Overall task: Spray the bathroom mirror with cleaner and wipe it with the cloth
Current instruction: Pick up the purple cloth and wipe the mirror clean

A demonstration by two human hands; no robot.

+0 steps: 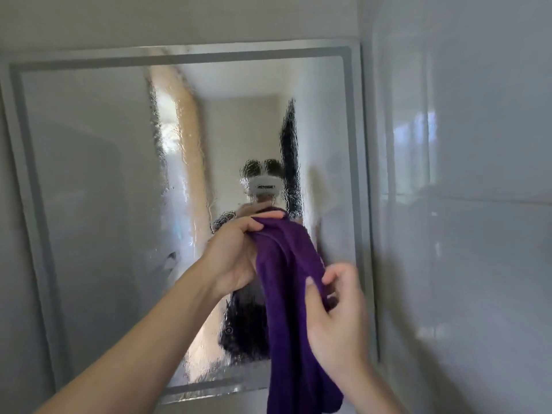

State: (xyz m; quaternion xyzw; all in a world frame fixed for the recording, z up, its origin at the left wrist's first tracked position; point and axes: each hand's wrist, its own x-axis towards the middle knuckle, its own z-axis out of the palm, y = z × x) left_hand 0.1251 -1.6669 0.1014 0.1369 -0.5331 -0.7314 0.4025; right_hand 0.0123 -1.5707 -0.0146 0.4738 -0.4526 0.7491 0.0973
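The purple cloth (286, 282) hangs in front of the wet, streaked mirror (89, 174), held by 2 hands. The left hand (239, 252) grips its bunched top edge with curled fingers; the right hand (337, 309) pinches a fold lower down, at its right side. Glossy white wall tiles (463, 204) stand right of the mirror.

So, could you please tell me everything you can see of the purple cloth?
The purple cloth is deep violet and looks soft and fuzzy, like microfibre. It hangs in long vertical folds in front of the streaky, wet mirror. The left hand grips its bunched top, and the right hand pinches a fold lower down on its right side. Its lower end reaches the picture's bottom edge. Whether it touches the glass cannot be told.
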